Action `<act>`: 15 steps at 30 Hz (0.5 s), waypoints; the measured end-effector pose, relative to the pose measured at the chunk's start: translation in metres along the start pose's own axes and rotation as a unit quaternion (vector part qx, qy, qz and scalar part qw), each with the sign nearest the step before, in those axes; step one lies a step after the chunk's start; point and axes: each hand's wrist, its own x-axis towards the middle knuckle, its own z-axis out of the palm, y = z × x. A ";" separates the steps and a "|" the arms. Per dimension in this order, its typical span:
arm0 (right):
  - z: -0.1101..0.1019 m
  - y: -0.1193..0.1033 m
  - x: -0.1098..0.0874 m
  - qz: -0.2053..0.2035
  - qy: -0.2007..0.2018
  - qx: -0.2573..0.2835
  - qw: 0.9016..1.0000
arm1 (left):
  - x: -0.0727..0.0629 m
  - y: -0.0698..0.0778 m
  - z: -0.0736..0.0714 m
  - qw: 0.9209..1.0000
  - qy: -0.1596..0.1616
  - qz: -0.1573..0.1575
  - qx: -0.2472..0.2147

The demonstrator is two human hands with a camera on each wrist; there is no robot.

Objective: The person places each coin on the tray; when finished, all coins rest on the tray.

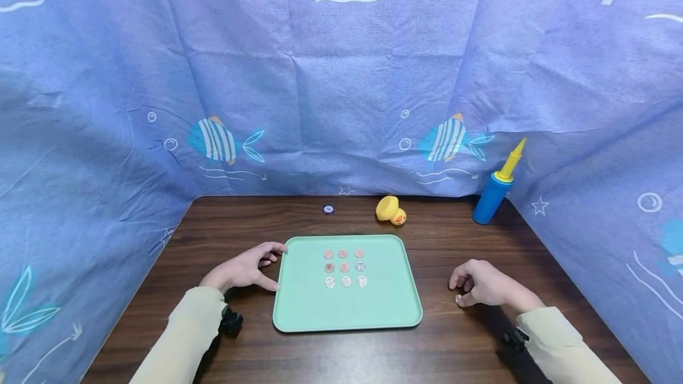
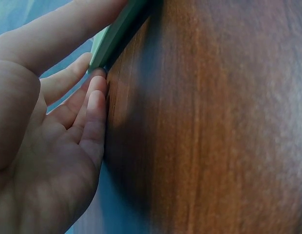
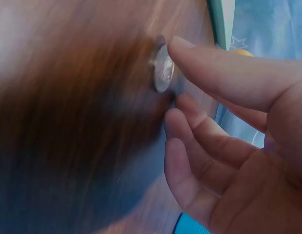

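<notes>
A mint-green tray (image 1: pixel 304 313) lies on the wooden table, bearing several coins (image 1: pixel 344 267) in three rows of three, some copper-coloured and some silver. At its left edge is my left hand (image 1: pixel 242 266), thumb and fingertips spread along the rim; in the left wrist view the fingers reach the tray's side (image 2: pixel 104 48). Right of the tray, my right hand (image 1: pixel 491 283) is low over the table with fingers loosely bent. A silver coin (image 3: pixel 164 69) is at its thumb tip, close to the tabletop; the index finger is partly hidden behind the thumb.
Behind the tray, a yellow rubber duck (image 1: pixel 389 209) lies tipped over, with a dark blue-rimmed poker chip (image 1: pixel 328 209) to its left. A blue and yellow balloon pump (image 1: pixel 493 194) stands at the back right. Blue fish-printed cloth (image 1: pixel 341 76) encloses the table's back and sides.
</notes>
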 end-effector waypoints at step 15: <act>0.006 0.007 -0.006 -0.036 0.036 -0.001 0.999 | 0.000 0.000 0.001 1.000 0.001 0.009 0.016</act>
